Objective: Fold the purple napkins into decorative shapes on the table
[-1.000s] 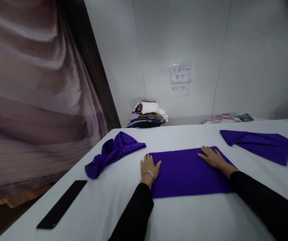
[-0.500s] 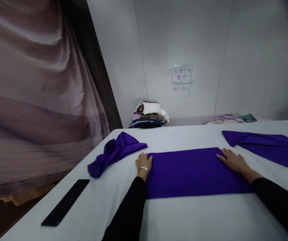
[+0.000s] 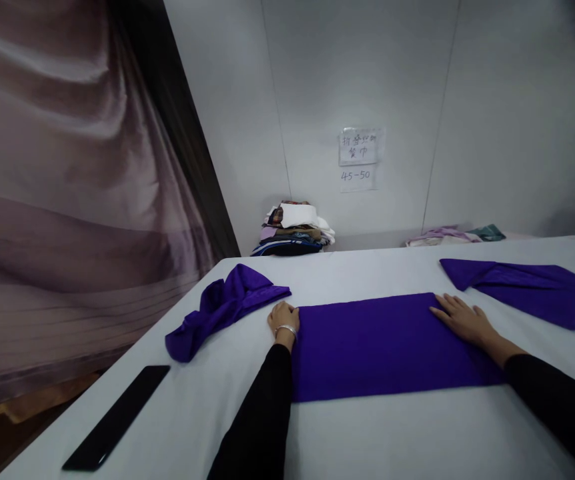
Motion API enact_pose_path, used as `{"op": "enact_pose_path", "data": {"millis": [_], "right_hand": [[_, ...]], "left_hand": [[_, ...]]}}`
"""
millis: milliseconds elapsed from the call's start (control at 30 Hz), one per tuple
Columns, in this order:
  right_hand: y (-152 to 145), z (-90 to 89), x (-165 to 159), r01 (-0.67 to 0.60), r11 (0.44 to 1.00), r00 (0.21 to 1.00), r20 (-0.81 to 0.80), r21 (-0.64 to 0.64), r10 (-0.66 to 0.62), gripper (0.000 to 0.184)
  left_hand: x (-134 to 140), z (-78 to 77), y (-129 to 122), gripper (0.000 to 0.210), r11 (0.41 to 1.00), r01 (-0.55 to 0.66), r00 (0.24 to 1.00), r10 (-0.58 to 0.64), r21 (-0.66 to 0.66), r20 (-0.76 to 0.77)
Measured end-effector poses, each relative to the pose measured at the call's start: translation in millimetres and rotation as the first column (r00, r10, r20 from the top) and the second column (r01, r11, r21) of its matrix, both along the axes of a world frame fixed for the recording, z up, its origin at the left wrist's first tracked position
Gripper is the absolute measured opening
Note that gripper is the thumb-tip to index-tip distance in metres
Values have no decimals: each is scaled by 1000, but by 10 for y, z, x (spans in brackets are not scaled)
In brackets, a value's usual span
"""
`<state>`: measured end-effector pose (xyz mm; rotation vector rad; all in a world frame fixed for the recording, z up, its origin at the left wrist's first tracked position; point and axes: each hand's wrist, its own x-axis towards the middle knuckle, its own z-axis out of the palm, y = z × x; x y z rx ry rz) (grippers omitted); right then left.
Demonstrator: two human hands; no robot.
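Note:
A purple cloth point(image 3: 367, 350), folded into a flat rectangle, lies on the white-covered table point(image 3: 367, 440) in front of me. At its far left corner my left hand point(image 3: 283, 318), with a silver bracelet at the wrist, has its fingers curled in on the cloth's edge; the fingertips are partly hidden. My right hand point(image 3: 462, 320) rests palm down near the far right corner, fingers stretched out over the fabric. A crumpled purple cloth point(image 3: 227, 300) lies just beyond my left hand. To the right, past my right hand, is another loosely folded purple cloth point(image 3: 532, 283).
A long black flat object point(image 3: 117, 417) lies near the table's left edge. Piled clothes point(image 3: 292, 230) and more fabrics point(image 3: 442, 236) sit behind the far edge. A handwritten paper sign point(image 3: 358, 157) hangs on the grey wall. A pinkish curtain point(image 3: 67, 200) hangs at the left.
My left hand's fingers have drawn in from spread flat to curled at the cloth's corner. My right hand stays flat in place. The view has shifted slightly.

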<state>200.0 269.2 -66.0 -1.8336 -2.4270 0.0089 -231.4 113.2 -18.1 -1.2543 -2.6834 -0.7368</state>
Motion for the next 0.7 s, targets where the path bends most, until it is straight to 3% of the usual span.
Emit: {"op": "enact_pose_path", "data": {"millis": [433,633,700], "right_hand": [[-69,109,-30,-22,998,999,47,-60,25,62],[-174,488,-235,50,978,999,-5,-201,-52,66],[-327,624,-500,-19,991,998,-55,-134,12,70]], "left_hand": [[-69,109,-36,20,997,-14,1000,15,-80,21],[63,307,-146,40,988,105,994,-101,-114,40],[259,303,-190,42,970,207,978,-208,-124,6]]}}
